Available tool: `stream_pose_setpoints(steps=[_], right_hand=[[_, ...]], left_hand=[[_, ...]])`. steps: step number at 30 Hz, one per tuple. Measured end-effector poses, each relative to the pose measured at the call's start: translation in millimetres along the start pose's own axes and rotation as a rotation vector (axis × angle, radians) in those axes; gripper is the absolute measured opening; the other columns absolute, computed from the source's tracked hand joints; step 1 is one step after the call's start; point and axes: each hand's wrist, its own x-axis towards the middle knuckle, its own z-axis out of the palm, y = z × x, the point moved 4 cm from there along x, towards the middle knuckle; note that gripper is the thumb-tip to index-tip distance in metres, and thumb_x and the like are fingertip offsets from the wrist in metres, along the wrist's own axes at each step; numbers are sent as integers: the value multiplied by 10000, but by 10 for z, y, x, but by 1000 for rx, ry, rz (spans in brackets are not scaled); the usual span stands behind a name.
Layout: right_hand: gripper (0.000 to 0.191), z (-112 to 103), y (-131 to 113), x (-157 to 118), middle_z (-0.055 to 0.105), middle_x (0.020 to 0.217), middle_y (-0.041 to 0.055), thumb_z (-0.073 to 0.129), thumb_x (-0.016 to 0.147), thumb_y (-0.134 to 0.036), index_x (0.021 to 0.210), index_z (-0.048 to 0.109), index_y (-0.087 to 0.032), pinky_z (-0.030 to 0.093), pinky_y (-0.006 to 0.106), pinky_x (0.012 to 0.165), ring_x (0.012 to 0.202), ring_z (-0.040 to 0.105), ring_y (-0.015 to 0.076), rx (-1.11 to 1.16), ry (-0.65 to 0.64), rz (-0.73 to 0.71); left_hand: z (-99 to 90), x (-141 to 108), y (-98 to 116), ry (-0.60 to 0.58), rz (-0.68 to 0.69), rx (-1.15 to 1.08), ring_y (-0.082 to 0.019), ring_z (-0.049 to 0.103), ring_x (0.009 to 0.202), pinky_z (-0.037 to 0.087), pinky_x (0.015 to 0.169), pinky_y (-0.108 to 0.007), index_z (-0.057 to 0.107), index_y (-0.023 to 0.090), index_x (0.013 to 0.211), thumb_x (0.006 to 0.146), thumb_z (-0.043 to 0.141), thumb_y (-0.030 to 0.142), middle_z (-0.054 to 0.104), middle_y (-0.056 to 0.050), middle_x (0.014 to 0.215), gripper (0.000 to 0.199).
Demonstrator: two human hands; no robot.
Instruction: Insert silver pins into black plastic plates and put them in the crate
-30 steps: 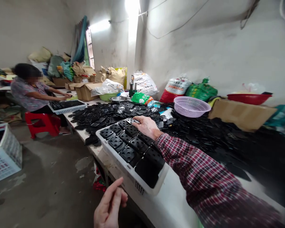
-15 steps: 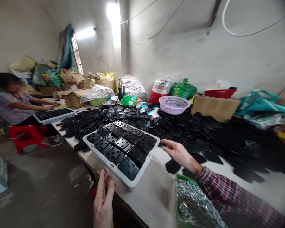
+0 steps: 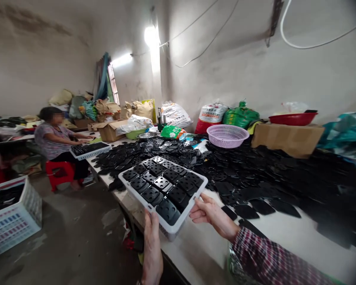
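Note:
A white plastic basket point(image 3: 182, 220) filled with stacked black perforated plates point(image 3: 168, 210) sits at the table's front edge. My left hand point(image 3: 152, 241) is against its near side, fingers pressed together at the rim. At its right side my right hand point(image 3: 209, 215) grips the rim, fingers curled around it. Behind and to the right of the basket, a wide heap of loose black pieces point(image 3: 240, 170) covers much of the white table point(image 3: 195, 247). Partly hidden under my right sleeve is a container of shiny metal parts point(image 3: 235, 263).
A lilac basket point(image 3: 228, 136), a cardboard box point(image 3: 286, 138) and sacks point(image 3: 210, 116) line the table's back. At left, a person point(image 3: 57, 134) on a red stool point(image 3: 60, 174) works by a tray point(image 3: 90, 150). A large crate point(image 3: 14, 217) stands on the floor.
The view has turned left, bringing the floor crate into sight. Both hands have closed in on the white basket; my right hand has taken hold of its rim and my left hand now touches it.

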Motion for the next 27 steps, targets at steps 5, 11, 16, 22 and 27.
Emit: stream_pose_setpoints(steps=[5, 11, 16, 22, 27], right_hand=[[202, 55, -37, 28, 713, 798, 56, 587, 893, -371, 960, 550, -185, 556, 270, 678, 693, 689, 153, 39, -11, 19], [171, 32, 0, 96, 699, 752, 12, 575, 881, -358, 928, 499, -213, 555, 274, 656, 666, 692, 156, 40, -14, -5], [151, 71, -18, 190, 687, 726, -6, 560, 881, -359, 905, 481, -232, 557, 284, 660, 668, 694, 166, 58, -34, -36], [204, 73, -12, 288, 705, 778, 25, 576, 880, -416, 894, 501, -227, 561, 286, 688, 699, 696, 168, 19, -57, -31], [202, 78, -13, 268, 703, 785, 40, 603, 870, -399, 912, 523, -219, 564, 293, 680, 690, 690, 175, 12, -42, -6]], left_hand=[[61, -46, -34, 32, -88, 17, -185, 114, 1491, 83, 1208, -328, 143, 148, 1540, 892, 350, 668, 122, -45, 1640, 856], [81, 17, -68, 33, -116, 16, -210, 108, 1491, 92, 1208, -351, 149, 153, 1541, 890, 322, 678, 105, -62, 1640, 854], [49, 148, -32, 50, -102, 35, -233, 108, 1490, 103, 1208, -395, 148, 163, 1543, 891, 329, 668, 122, -70, 1637, 845], [50, 198, -29, 55, -37, 95, -232, 173, 1474, 180, 1193, -399, 220, 139, 1526, 907, 320, 639, 187, -99, 1616, 802], [-90, 169, -54, 95, 50, 233, -193, 275, 1444, 297, 1158, -323, 238, 186, 1525, 944, 262, 591, 283, -67, 1594, 708]])
